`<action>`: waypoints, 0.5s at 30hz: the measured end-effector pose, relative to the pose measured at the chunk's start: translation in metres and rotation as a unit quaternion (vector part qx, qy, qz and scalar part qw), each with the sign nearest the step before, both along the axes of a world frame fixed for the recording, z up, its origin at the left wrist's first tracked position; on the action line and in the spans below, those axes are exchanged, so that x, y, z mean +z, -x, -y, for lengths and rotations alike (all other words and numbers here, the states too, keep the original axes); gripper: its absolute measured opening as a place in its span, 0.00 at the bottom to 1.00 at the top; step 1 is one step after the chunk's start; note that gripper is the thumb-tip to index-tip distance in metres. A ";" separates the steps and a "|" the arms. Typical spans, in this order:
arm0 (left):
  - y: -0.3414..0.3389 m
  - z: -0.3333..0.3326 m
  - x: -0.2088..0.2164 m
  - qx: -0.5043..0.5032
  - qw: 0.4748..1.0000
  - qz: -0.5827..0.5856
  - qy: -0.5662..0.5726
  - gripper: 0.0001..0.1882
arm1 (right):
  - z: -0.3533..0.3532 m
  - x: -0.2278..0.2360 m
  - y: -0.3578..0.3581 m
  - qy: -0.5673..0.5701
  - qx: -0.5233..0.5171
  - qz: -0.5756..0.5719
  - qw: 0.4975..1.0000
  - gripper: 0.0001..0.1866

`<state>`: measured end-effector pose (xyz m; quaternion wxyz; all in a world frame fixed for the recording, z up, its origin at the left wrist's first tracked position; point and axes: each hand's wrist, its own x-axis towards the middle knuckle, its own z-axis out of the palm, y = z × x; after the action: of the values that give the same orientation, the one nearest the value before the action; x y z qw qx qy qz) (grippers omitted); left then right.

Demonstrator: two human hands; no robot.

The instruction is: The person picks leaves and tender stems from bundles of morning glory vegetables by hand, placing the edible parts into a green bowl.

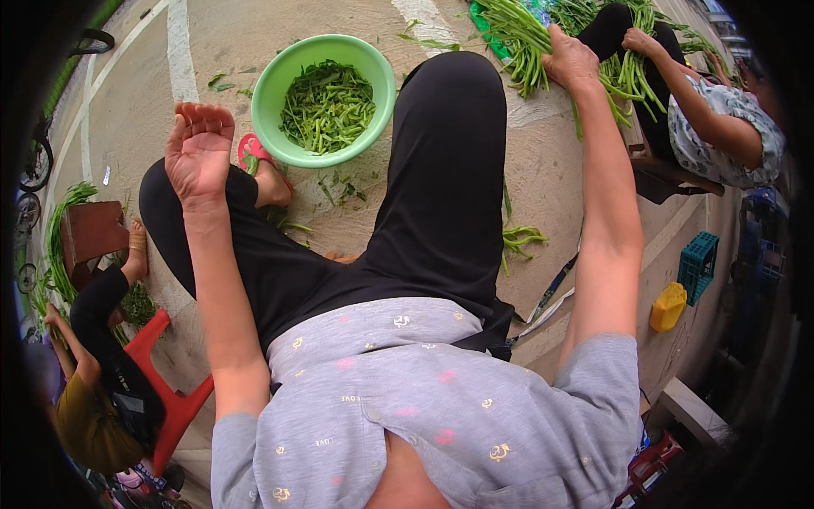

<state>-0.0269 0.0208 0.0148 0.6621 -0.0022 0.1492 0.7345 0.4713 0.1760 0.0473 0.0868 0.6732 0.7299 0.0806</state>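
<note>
A bunch of long green stems (517,38) lies right against the right grip (575,64), on its left side. Its long axis slants: the lower ends point back toward the person and a little to the right, the other ends away and to the left. The right grip shows its back, the hand bent over the edge of the bunch; its fingers are mostly hidden, so I cannot tell whether they are clamped on the stems.

The left grip (200,153) is spread, palm to the camera, fingertips slightly curled, holding nothing. Just to its right stands a green bowl (270,93) with short green pieces (326,110) inside; a pink slipper (252,151) is between them, partly below the rim.

Just right of the right grip, a co-worker's hand (641,41) is at another bunch (632,78), whose stems slope downward. Farther off, below and to the right, are a yellow container (668,306) and a teal crate (699,267).
</note>
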 end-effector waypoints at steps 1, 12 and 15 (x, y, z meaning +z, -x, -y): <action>0.001 0.000 -0.001 -0.008 1.000 0.002 0.001 0.10 | 0.004 -0.008 -0.009 0.036 -0.040 0.022 0.998 0.20; -0.008 0.001 0.000 -0.043 0.998 -0.043 0.007 0.11 | 0.048 -0.047 -0.078 0.072 -0.191 0.006 0.979 0.21; -0.010 0.001 0.000 -0.051 0.997 -0.050 0.006 0.11 | 0.054 -0.050 -0.090 0.029 -0.228 -0.034 0.973 0.21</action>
<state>-0.0170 0.0201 0.0145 0.6903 0.0383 0.1869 0.6979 0.5612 0.1218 -0.0022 0.0973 0.8215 0.5617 0.0141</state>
